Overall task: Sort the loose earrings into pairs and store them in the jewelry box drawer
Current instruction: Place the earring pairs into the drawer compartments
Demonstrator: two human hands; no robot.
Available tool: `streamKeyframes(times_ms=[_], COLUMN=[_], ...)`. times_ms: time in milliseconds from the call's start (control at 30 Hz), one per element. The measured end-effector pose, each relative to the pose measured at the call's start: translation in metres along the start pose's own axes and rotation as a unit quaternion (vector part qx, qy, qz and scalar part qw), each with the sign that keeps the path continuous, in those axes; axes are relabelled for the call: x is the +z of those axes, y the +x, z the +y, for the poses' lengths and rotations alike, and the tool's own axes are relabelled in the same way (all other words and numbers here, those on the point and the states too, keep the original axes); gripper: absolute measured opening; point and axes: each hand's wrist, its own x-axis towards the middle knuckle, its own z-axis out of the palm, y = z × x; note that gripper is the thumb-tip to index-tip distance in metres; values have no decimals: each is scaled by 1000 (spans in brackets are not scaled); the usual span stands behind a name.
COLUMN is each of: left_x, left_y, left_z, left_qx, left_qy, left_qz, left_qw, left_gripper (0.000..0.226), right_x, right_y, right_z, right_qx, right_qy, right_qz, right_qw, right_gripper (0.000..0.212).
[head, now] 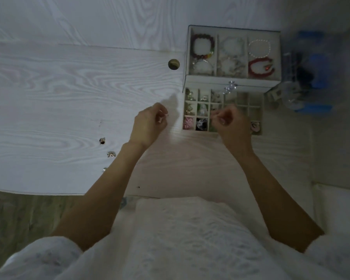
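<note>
Earrings [111,154]: tiny, light, slippery — likely pinch by the body.
Left hand [149,123]: grip pinched; contents unclear.
Right hand [230,122]: fingers curled, over drawer [257,110] — contents unclear.

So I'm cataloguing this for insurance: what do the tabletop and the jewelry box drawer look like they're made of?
Tabletop: white wood-grain surface, matte, probably laminate given the even printed-looking grain. Jewelry box drawer: cream grid dividers with a soft, dull look, possibly velvet or flocked lining; too dim to be sure.
</note>
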Motion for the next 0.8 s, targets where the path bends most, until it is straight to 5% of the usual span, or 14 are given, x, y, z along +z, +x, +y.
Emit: streamKeyframes(times_ms=[233,500,800], left_x=[63,114,120], left_y=[34,53,49], left_z=[88,120,119], left_qx=[92,-6,25], left_qy=[-86,-94,-42], left_qz=[17,84,52], left_qw=[992,992,997], left_gripper=[14,15,25], right_x=[-41,-36,-36], right_y=[42,63,67], right_z=[34,49,52], right_qx=[28,7,6], right_qy=[-45,-7,-33], right_qz=[37,29,16], right_qw=[998,1000,999], right_gripper=[14,11,26])
